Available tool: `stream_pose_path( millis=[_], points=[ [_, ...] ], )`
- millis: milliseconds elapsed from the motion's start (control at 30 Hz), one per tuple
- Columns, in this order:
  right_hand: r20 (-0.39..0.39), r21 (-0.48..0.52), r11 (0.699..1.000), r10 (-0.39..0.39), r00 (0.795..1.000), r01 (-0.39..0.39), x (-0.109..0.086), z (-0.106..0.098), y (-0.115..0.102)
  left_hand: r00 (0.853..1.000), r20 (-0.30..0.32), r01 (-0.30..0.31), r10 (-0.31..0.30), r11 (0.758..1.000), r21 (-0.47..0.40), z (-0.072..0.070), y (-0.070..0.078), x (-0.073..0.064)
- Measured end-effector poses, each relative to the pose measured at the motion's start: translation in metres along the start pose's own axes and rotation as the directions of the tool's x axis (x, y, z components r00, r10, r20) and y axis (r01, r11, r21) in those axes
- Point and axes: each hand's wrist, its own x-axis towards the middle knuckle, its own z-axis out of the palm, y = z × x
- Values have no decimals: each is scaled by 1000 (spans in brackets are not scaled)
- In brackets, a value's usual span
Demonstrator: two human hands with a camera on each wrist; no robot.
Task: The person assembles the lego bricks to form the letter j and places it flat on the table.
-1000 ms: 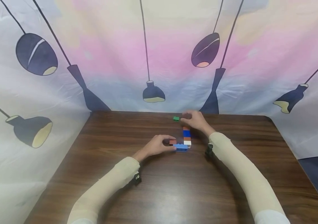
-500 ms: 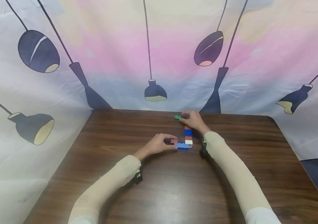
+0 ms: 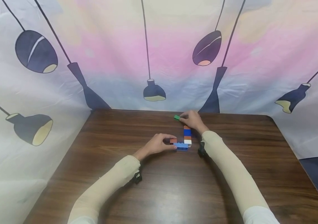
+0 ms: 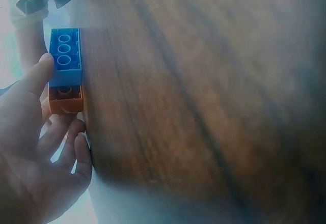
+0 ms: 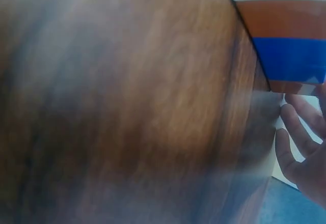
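Observation:
My left hand (image 3: 157, 144) holds a light blue toy building brick (image 3: 182, 146) between thumb and fingers, with a red-brown brick (image 3: 173, 141) just behind it. In the left wrist view the blue brick (image 4: 65, 76) stands on its side, hollow underside showing, and the brown brick (image 4: 66, 106) adjoins it. From the blue brick's right end a row runs away: a white brick (image 3: 188, 142), then orange, a dark blue brick (image 3: 187, 132) and orange. Beyond that row, my right hand (image 3: 192, 119) pinches a small green brick (image 3: 177, 117) at its fingertips; the right wrist view does not show the green brick.
Everything lies on a dark wooden table (image 3: 159, 193). A cloth (image 3: 114, 56) printed with hanging lamps hangs behind the far table edge, close to my right hand. Each wrist carries a small black camera, one of them the left camera (image 3: 137, 177).
My right hand has closed in on the green brick, which has turned slightly at the fingertips. The right forearm has shifted left. My left hand stays at the blue brick.

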Motion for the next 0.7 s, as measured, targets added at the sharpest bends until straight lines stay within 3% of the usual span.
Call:
stream_pose_path(
  millis=[300, 700],
  points=[
    [14, -30, 999, 42, 999, -41, 0, 2, -8, 1000, 8, -12, 12, 1000, -13, 2, -2, 1],
    [67, -60, 998, 10, 998, -6, -2, -11, 3, 1000, 6, -6, 6, 1000, -4, 0, -4, 2]
  ],
)
